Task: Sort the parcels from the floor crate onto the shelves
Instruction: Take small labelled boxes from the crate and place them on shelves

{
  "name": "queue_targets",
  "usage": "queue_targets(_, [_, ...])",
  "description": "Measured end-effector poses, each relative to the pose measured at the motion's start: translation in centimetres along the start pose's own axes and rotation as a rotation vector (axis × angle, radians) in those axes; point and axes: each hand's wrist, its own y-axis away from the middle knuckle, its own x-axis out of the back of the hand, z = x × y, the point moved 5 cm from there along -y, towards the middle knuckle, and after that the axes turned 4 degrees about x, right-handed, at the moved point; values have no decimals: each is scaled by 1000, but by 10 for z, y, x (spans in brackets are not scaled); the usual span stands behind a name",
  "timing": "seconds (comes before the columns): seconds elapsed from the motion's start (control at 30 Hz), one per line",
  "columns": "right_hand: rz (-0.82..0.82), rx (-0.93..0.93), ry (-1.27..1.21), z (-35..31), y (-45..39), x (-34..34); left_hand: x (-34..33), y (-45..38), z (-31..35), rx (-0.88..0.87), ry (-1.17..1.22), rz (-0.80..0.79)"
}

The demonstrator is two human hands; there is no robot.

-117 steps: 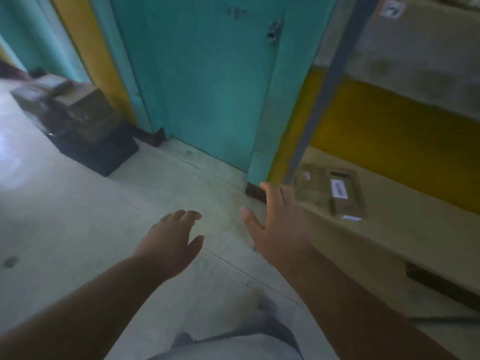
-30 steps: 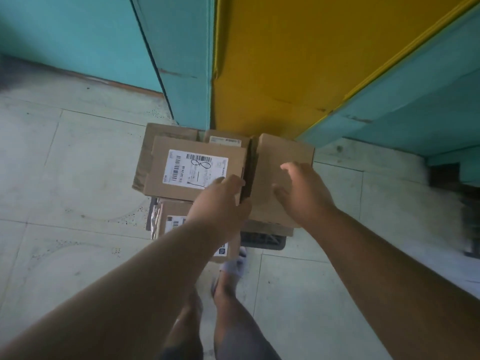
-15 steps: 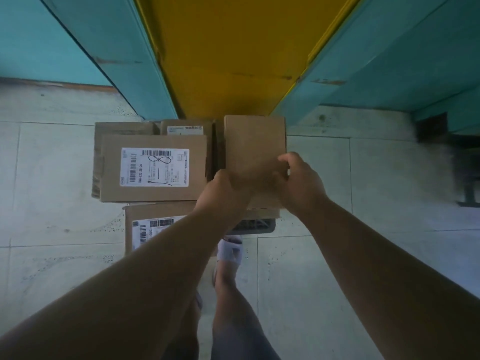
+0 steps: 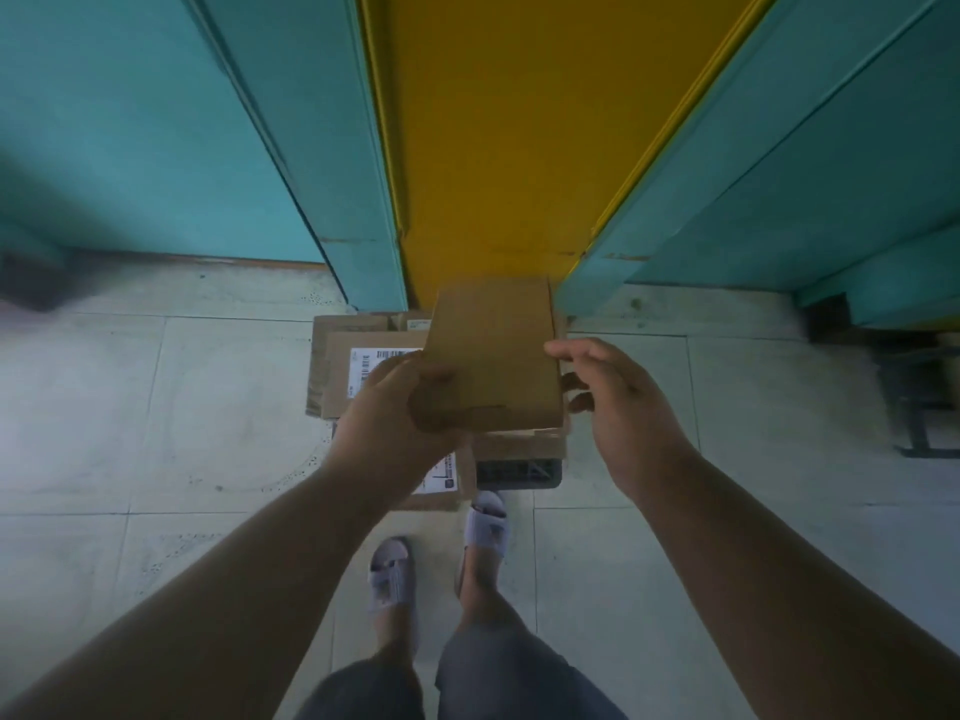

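Observation:
A plain brown cardboard parcel [image 4: 493, 356] is lifted above the pile. My left hand [image 4: 400, 418] grips its near left corner, thumb on top. Just off the parcel's right edge is my right hand [image 4: 618, 407], fingers loosely spread; contact is unclear. Below lies a dark floor crate [image 4: 519, 472] stacked with more parcels. One labelled parcel [image 4: 353, 371] with a barcode sticker sits on the left of the pile. Another labelled parcel [image 4: 447, 480] shows under my left wrist.
A yellow wall panel [image 4: 498, 148] rises behind the crate between teal door frames [image 4: 337, 174]. Pale floor tiles [image 4: 156, 407] surround the pile. My feet in grey sandals [image 4: 389, 574] stand just before the crate. A dark metal frame [image 4: 919, 407] sits at the right edge.
The plain parcel has come up off the pile in my left hand. My right hand has come off its top and now sits beside its right edge.

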Motion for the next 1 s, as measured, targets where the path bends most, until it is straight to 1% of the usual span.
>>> queue_targets(0.13, [-92,47,-2,-50,27,-18,49,39,1,-24,-38,72])
queue_targets(0.23, [-154,145,148,-86,46,-29,85,66,3,-59,-40,160])
queue_targets(0.3, [-157,232,233,-108,56,-37,105,82,2,-68,-30,202])
queue_targets(0.37, [-149,281,299,-125,64,-48,121,95,1,-70,9,248])
queue_targets(0.43, [-145,320,354,-137,70,-62,133,106,-7,-43,83,302])
queue_targets(0.5, [-161,347,420,-145,76,-74,141,115,-17,0,140,321])
queue_targets(0.6, [-207,323,509,-142,88,-82,151,126,-33,41,191,345])
queue_targets(0.7, [-241,253,558,-128,99,-76,163,137,-45,86,300,392])
queue_targets(0.73, [-233,230,555,-125,102,-73,166,140,-49,110,362,398])
queue_targets(0.8, [-160,186,497,-123,107,-67,166,146,-58,166,529,389])
queue_targets(0.87, [-79,130,336,-124,109,-65,159,150,-66,216,689,330])
queue_targets(0.9, [-75,99,226,-124,111,-66,154,151,-69,231,748,296])
queue_targets(0.97, [-98,74,39,-127,113,-72,149,154,-72,234,804,240])
queue_targets(1.0, [-106,77,-25,-130,113,-74,150,154,-75,229,774,225])
